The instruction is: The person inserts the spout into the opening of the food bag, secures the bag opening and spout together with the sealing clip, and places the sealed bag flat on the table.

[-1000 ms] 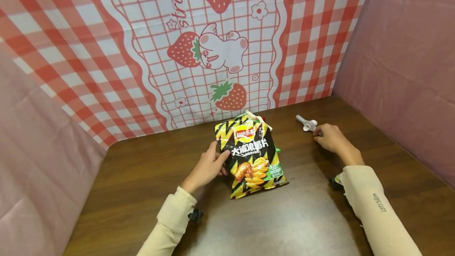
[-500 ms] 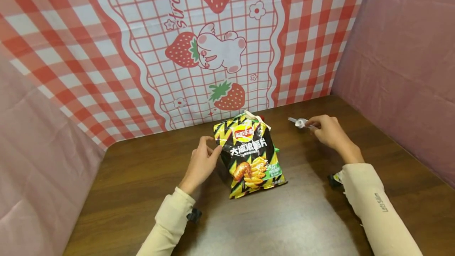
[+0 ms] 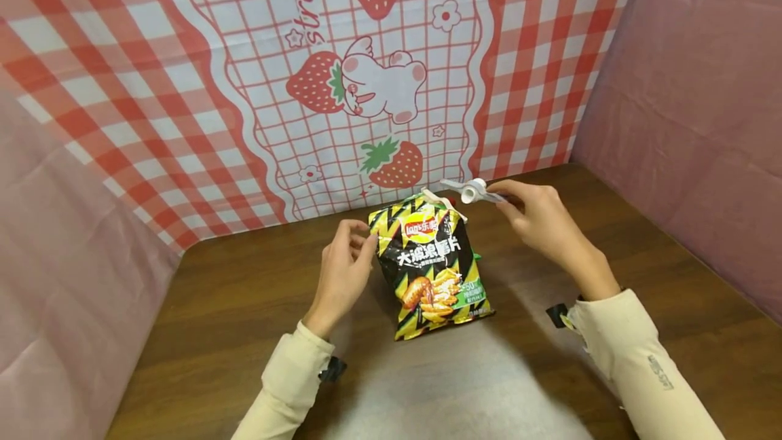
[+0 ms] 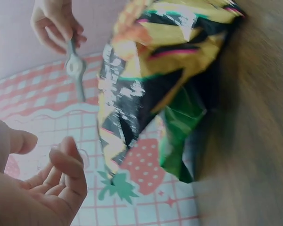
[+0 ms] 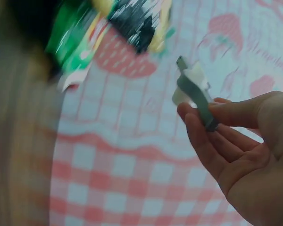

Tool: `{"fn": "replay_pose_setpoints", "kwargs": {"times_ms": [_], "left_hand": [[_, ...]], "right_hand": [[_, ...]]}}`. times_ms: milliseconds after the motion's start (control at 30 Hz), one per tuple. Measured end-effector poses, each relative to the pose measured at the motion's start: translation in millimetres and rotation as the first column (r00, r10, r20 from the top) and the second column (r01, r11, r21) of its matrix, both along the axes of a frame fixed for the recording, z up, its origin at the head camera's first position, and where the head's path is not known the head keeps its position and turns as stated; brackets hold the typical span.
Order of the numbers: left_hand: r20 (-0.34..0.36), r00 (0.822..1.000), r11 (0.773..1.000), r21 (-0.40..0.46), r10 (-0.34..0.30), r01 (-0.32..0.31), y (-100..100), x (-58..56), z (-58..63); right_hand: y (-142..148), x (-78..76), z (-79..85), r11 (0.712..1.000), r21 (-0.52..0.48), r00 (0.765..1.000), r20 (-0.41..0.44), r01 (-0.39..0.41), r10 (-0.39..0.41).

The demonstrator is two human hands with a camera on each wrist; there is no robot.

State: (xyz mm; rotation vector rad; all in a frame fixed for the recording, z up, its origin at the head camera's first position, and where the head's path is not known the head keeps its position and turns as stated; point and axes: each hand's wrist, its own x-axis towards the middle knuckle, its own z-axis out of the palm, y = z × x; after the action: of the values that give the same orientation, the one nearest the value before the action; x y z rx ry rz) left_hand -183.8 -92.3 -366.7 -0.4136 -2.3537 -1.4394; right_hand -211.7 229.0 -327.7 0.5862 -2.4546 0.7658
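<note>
A black and yellow chip bag point(image 3: 421, 260) leans at the middle of the table in the head view. My left hand point(image 3: 343, 270) is beside its upper left edge; in the left wrist view, the loosely bent fingers stand apart from the bag and hold nothing. My right hand point(image 3: 546, 226) pinches one end of a grey-white bag clip with a round spout point(image 3: 473, 191), raised near the bag's upper right corner. Seen from the right wrist, the thumb and fingertips grip the clip point(image 5: 195, 92). A cream-coloured strip point(image 3: 441, 203) lies along the bag's top.
A green packet point(image 4: 181, 122) stands behind the chip bag, mostly hidden by it. The brown wooden table point(image 3: 244, 331) has a red checked cloth point(image 3: 537, 60) at its back. Pink cloth point(image 3: 684, 107) hangs along both sides.
My right hand has lifted the bag clip and carried it left towards the bag's top. My left hand has let go of the bag's side and shifted slightly up and left.
</note>
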Motion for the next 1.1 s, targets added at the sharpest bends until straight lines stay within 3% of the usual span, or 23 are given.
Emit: {"fn": "replay_pose_setpoints", "kwargs": {"times_ms": [167, 367, 567, 667, 733, 767, 933, 967, 1033, 1067, 1100], "left_hand": [[0.050, 0.992, 0.992, 0.060, -0.114, 0.111, 4.1, 8.0, 9.7], [0.099, 0.971, 0.969, 0.142, -0.218, 0.203, 5.9, 11.2, 15.6], [0.140, 0.943, 0.938, 0.220, -0.301, 0.267, 4.4, 11.7, 19.6], [0.172, 0.917, 0.909, 0.286, -0.360, 0.303, 4.1, 11.8, 20.6], [0.211, 0.878, 0.865, 0.376, -0.429, 0.332, 5.1, 12.4, 20.7], [0.235, 0.850, 0.832, 0.438, -0.472, 0.341, 6.0, 13.2, 20.9], [0.307, 0.661, 0.615, 0.730, -0.685, 0.299, 14.9, 19.8, 19.3], [0.309, 0.629, 0.581, 0.763, -0.713, 0.283, 17.0, 21.1, 18.4], [0.310, 0.584, 0.532, 0.807, -0.750, 0.256, 20.7, 22.9, 15.7], [0.315, 0.572, 0.523, 0.817, -0.758, 0.243, 22.3, 23.5, 14.3], [0.324, 0.569, 0.529, 0.814, -0.755, 0.238, 23.6, 23.6, 12.7]], "right_hand": [[-24.4, 14.6, 9.1, 0.989, -0.021, 0.988, -0.057, -0.146, 0.144], [-47.0, 30.5, 14.7, 0.951, -0.012, 0.949, -0.056, -0.310, 0.309], [-58.7, 39.5, 17.0, 0.932, -0.017, 0.932, -0.028, -0.363, 0.362], [-59.6, 42.4, 17.8, 0.925, -0.078, 0.928, -0.009, -0.371, 0.371], [-59.1, 44.9, 19.1, 0.908, -0.172, 0.921, 0.011, -0.381, 0.388], [-58.7, 46.3, 20.0, 0.889, -0.236, 0.912, 0.022, -0.392, 0.409], [-60.4, 50.9, 23.7, 0.736, -0.529, 0.850, 0.052, -0.422, 0.524], [-61.6, 50.4, 23.2, 0.712, -0.563, 0.837, 0.062, -0.420, 0.544], [-64.6, 47.8, 20.5, 0.688, -0.602, 0.822, 0.090, -0.405, 0.562], [-66.1, 46.1, 18.4, 0.685, -0.612, 0.818, 0.105, -0.396, 0.566], [-67.4, 44.1, 15.8, 0.686, -0.617, 0.815, 0.122, -0.385, 0.567]]}}
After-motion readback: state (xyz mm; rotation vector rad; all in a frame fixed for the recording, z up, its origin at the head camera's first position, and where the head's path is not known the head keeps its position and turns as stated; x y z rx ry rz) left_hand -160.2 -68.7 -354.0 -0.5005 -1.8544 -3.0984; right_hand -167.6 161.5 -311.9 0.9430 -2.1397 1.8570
